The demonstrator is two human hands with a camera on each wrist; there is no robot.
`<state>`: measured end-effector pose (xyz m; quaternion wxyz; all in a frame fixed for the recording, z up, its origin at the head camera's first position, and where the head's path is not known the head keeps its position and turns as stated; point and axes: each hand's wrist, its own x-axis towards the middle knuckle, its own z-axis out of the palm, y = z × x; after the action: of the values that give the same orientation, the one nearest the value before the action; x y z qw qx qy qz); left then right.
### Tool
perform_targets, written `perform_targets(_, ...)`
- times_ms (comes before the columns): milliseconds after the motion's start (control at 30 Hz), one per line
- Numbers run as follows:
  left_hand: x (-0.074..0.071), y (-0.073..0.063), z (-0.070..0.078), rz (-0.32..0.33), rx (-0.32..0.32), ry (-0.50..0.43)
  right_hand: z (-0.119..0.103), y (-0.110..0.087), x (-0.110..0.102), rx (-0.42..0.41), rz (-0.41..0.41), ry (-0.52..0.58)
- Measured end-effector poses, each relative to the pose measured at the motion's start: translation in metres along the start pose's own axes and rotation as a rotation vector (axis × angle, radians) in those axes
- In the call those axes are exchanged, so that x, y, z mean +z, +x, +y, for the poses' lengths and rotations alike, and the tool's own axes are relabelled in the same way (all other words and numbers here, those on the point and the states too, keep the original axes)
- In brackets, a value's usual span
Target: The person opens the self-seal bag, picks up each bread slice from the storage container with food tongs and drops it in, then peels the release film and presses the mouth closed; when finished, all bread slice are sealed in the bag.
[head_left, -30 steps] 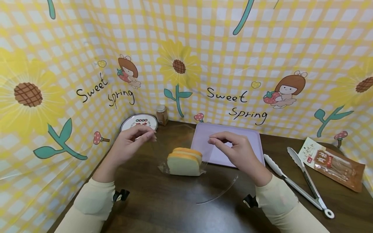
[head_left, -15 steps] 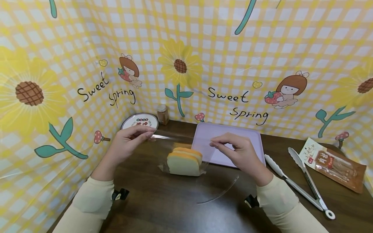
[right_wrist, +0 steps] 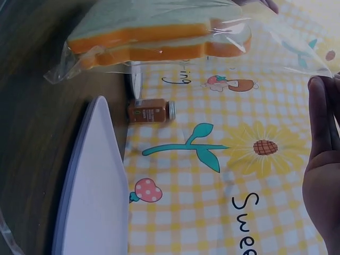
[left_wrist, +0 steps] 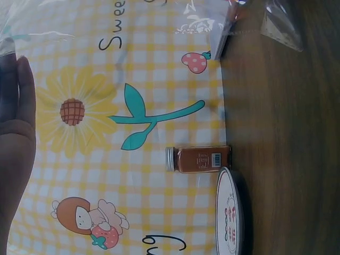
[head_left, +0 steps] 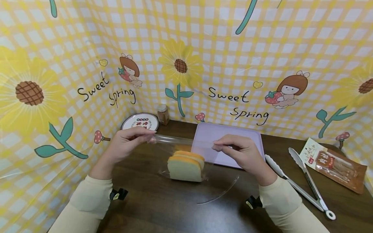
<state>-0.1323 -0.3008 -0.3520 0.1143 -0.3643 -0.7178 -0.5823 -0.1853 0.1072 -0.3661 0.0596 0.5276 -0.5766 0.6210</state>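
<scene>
Between my two hands stretches a clear plastic bag (head_left: 180, 140) with slices of bread (head_left: 185, 169) at its bottom, orange crust upward. My left hand (head_left: 128, 143) pinches the left end of the bag's upper edge between thumb and fingers. At the other end, my right hand (head_left: 241, 152) pinches that same edge, which is pulled fairly straight and level. The right wrist view shows the bread (right_wrist: 159, 45) side-on inside the film, low in the bag. Only part of the left hand (left_wrist: 17, 111) enters the left wrist view.
Behind the bag lie a lilac tray (head_left: 227, 129), a jar of reddish-brown powder (head_left: 163, 115) and an oval plate (head_left: 131, 124). To the right are tongs (head_left: 309, 184) and a brown food packet (head_left: 335, 166). A thin clear strip (head_left: 221, 195) lies in front.
The bag's upper edge has come up taut between the hands. My right hand has shifted slightly right and down, and the bread appears a little lower and nearer.
</scene>
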Motion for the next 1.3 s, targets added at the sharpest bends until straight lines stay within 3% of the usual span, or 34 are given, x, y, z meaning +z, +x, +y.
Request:
perform_targets(267,-0.003,0.0,0.001,-0.023,-0.036,0.077,0.0,-0.002,-0.004,-0.026,-0.033,0.013)
perform_targets(533,-0.009,-0.001,0.0,-0.156,-0.04,0.006,0.001,-0.003,-0.012,-0.009,-0.126,0.074)
perform_targets(700,-0.012,0.0,0.002,-0.22,-0.033,-0.041,-0.004,-0.001,-0.016,0.06,-0.148,0.019)
perform_targets(867,-0.013,0.002,0.006,-0.252,-0.07,-0.037,-0.01,0.0,-0.018,0.172,-0.139,-0.077)
perform_targets(1000,-0.015,0.004,0.007,-0.255,-0.105,-0.01,-0.014,0.001,-0.019,0.213,-0.132,-0.135)
perform_targets(1167,-0.017,0.004,0.006,-0.239,-0.142,-0.017,-0.018,0.003,-0.019,0.194,-0.145,-0.239)
perform_targets(1300,-0.012,0.005,0.01,-0.162,-0.235,0.022,-0.019,0.005,-0.017,0.178,-0.141,-0.29)
